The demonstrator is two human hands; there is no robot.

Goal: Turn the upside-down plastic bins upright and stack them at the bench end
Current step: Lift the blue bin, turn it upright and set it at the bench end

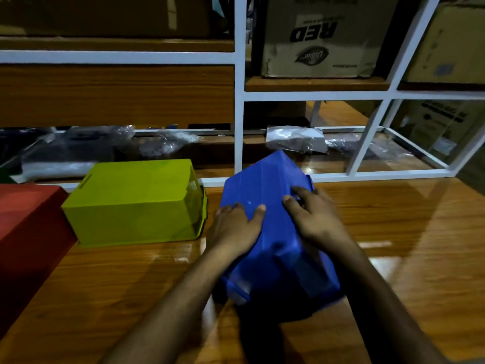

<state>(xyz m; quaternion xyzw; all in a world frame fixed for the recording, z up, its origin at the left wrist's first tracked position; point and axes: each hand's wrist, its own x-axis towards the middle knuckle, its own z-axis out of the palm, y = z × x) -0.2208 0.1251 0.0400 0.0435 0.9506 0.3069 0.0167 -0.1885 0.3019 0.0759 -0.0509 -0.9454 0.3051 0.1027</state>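
A blue plastic bin [273,185] is tilted off the wooden bench [406,232], its bottom facing up and toward me, its far corner raised. My left hand [233,227] grips its left side, fingers spread on the bottom face. My right hand [312,214] holds its right side, fingertips at the handle slot. To the left a lime-green bin [131,203] lies upside down on the bench. A red bin [29,232] lies upside down at the far left, partly cut off by the frame edge.
A white metal shelf frame [238,101] stands along the back of the bench. Cardboard boxes [322,38] sit on its upper shelf. Clear plastic bags [296,140] lie on the lower shelf behind the bins. Bare bench stretches to the right.
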